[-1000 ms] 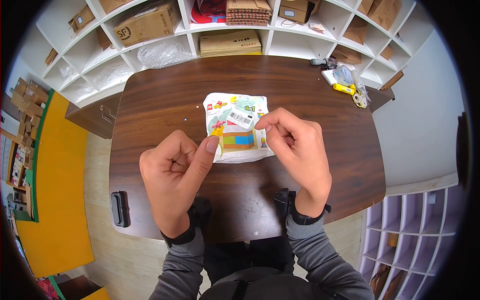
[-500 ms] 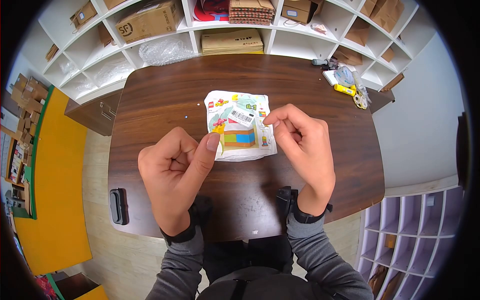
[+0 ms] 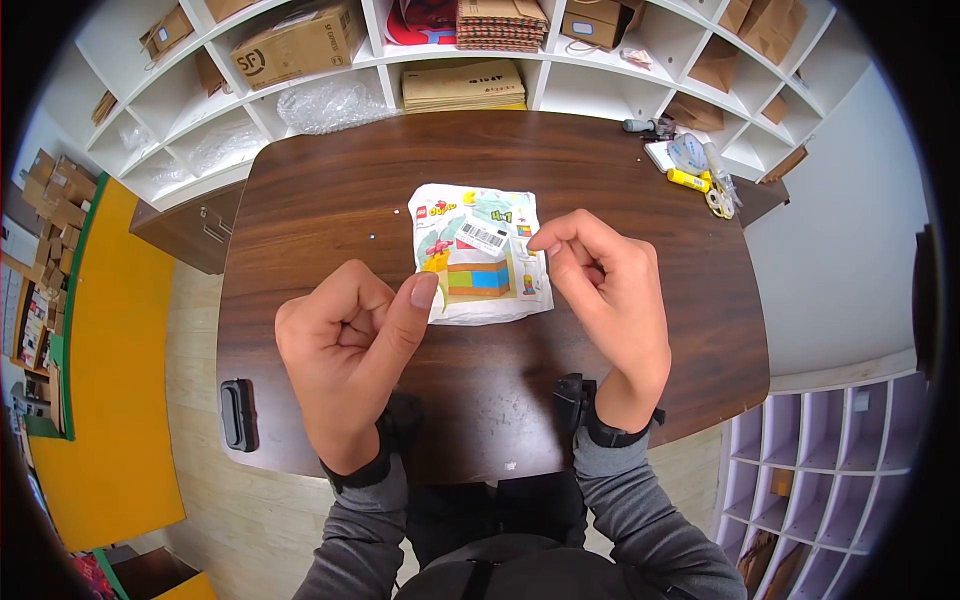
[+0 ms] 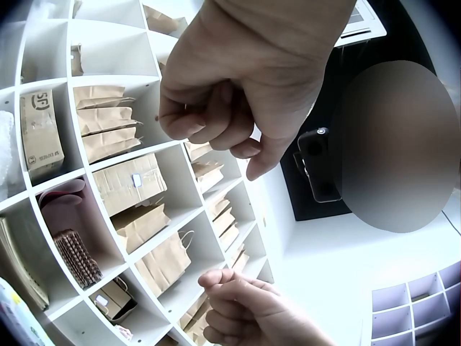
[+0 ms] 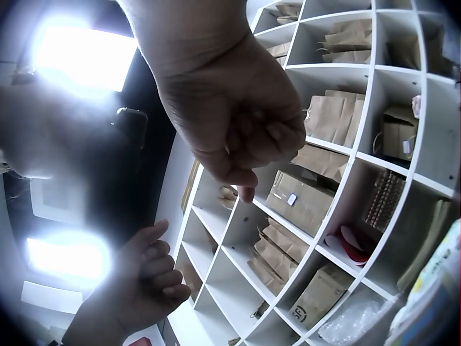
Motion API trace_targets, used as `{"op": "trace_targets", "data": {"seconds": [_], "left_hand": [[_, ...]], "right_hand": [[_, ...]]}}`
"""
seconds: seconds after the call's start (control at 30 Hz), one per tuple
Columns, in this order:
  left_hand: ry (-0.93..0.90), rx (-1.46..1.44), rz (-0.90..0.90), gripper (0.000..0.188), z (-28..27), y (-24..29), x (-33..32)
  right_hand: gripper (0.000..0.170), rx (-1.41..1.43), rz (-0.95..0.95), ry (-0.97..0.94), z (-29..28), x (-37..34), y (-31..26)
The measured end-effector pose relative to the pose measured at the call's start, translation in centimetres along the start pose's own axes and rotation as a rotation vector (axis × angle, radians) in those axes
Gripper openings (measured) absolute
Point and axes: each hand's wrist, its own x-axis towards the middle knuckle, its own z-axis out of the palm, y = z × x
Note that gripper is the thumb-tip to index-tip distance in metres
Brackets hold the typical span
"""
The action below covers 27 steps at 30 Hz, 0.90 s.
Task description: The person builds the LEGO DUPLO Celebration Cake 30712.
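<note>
Left hand (image 3: 345,360) is raised over the tabletop (image 3: 480,400), fingers curled, thumb extended. Right hand (image 3: 615,300) is raised opposite, fingers curled in narrow. Packet (image 3: 480,280) lies on the tabletop beyond both. Shelf (image 3: 538,85) compartments contain a carton (image 3: 300,45), bubble wrap (image 3: 330,107) and paper bags (image 3: 770,30).

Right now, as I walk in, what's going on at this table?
Someone in grey sleeves is at a dark wooden table, with both hands held up over it. A white, colourfully printed packet with a barcode label lies flat in front of them. The left hand has its fingers curled and thumb out; the right hand is curled too. Neither holds anything.
</note>
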Motion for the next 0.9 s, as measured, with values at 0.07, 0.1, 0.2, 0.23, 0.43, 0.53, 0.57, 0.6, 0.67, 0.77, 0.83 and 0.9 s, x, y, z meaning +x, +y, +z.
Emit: {"op": "trace_targets", "data": {"seconds": [0.07, 0.1, 0.2, 0.23, 0.43, 0.53, 0.57, 0.6, 0.67, 0.77, 0.83, 0.9], "left_hand": [[0.004, 0.019, 0.002, 0.038, 0.01, 0.14, 0.05], [0.003, 0.019, 0.003, 0.038, -0.01, 0.13, 0.05], [0.005, 0.027, -0.001, 0.038, -0.07, 0.08, 0.05], [0.006, 0.031, -0.004, 0.038, -0.10, 0.08, 0.05], [-0.003, 0.045, -0.017, 0.038, 0.07, 0.32, -0.02], [-0.005, 0.055, -0.013, 0.038, 0.03, 0.31, -0.02], [-0.005, 0.063, -0.007, 0.038, -0.01, 0.29, -0.03], [-0.006, 0.063, -0.007, 0.038, -0.02, 0.26, -0.05], [0.007, 0.043, -0.012, 0.037, -0.02, 0.19, -0.07], [0.008, 0.047, -0.008, 0.037, 0.05, 0.27, -0.07], [0.004, 0.063, 0.010, 0.037, 0.00, 0.20, -0.05], [0.000, 0.082, 0.029, 0.037, -0.10, 0.18, 0.01]], "right_hand": [[0.009, 0.011, 0.018, -0.009, -0.03, 0.00, -0.02], [0.009, 0.011, 0.018, -0.008, -0.05, 0.01, -0.07], [0.009, -0.001, 0.030, -0.020, -0.08, 0.03, -0.15], [0.009, 0.004, 0.016, -0.009, 0.00, 0.02, -0.07], [0.009, 0.000, 0.017, -0.014, -0.16, -0.07, -0.17], [0.009, 0.008, 0.016, -0.004, -0.23, -0.05, -0.05], [0.009, 0.015, 0.015, 0.007, -0.23, -0.05, 0.00], [0.009, 0.015, 0.016, 0.008, -0.22, -0.06, 0.03], [0.009, 0.022, 0.013, 0.019, -0.20, -0.03, 0.07], [0.009, 0.006, 0.030, -0.001, -0.32, -0.06, -0.11], [0.009, 0.006, 0.029, 0.002, -0.33, -0.07, -0.09], [0.009, 0.007, 0.026, 0.005, -0.27, -0.04, -0.05]]}}
